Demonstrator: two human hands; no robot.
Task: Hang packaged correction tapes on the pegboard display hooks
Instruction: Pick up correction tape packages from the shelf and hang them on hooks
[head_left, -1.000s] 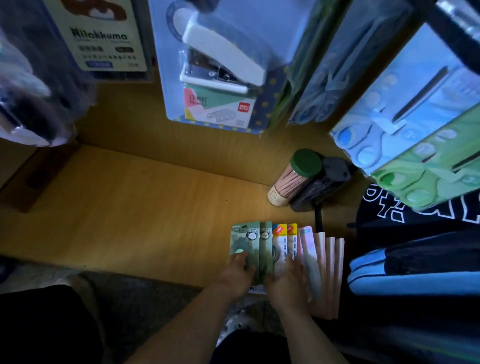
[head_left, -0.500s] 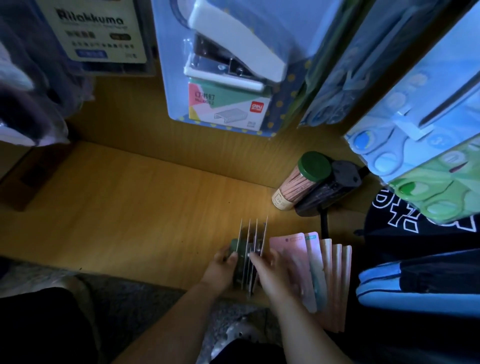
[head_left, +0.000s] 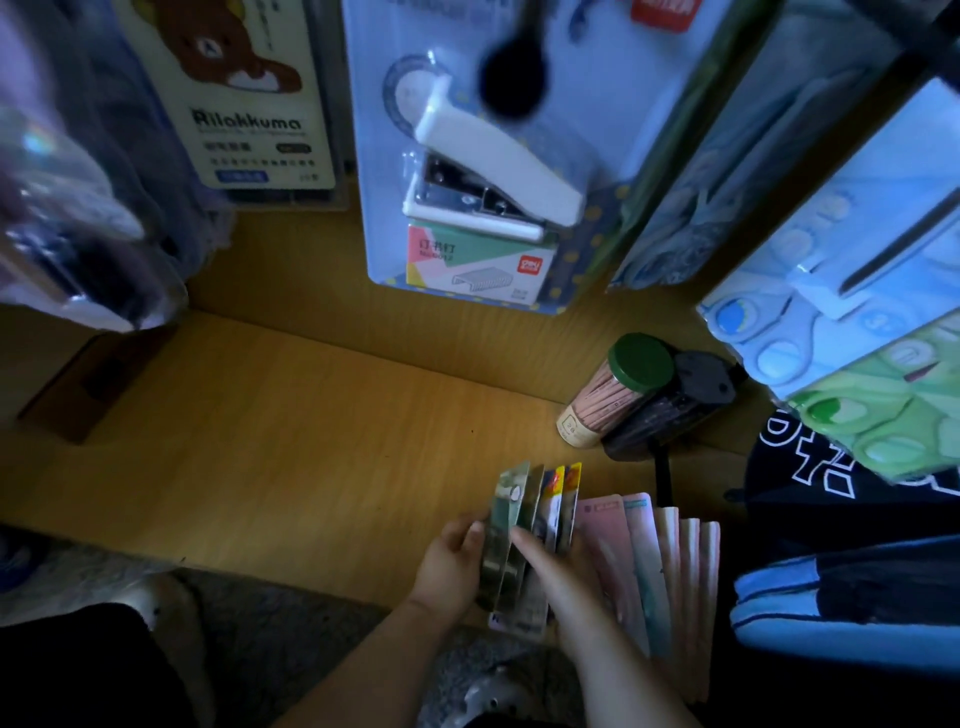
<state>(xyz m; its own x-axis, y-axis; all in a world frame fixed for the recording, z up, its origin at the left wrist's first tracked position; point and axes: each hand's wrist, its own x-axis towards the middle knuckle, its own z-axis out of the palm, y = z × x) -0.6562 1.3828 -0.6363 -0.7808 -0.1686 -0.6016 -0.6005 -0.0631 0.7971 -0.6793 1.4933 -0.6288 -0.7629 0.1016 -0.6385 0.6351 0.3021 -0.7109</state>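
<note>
- A small stack of packaged correction tapes (head_left: 524, 525) is held on edge at the near edge of the wooden shelf (head_left: 291, 441), its long axis running from the person toward the back panel, with the top ends pointing away and slightly upward.
- The stack's left side is gripped by the left hand (head_left: 452, 561), thumb along the outer card.
- The right hand (head_left: 563, 571) is laid against the stack's right side, its forefinger pressed between the cards.
- A fan of pink packets (head_left: 654, 561) is seen lying flat just right of the stack.
- A green-lidded jar (head_left: 613, 395) is seen lying tilted beyond the stack, to its right.
- A packaged stapler (head_left: 488, 171) is hung well above the stack.
</note>
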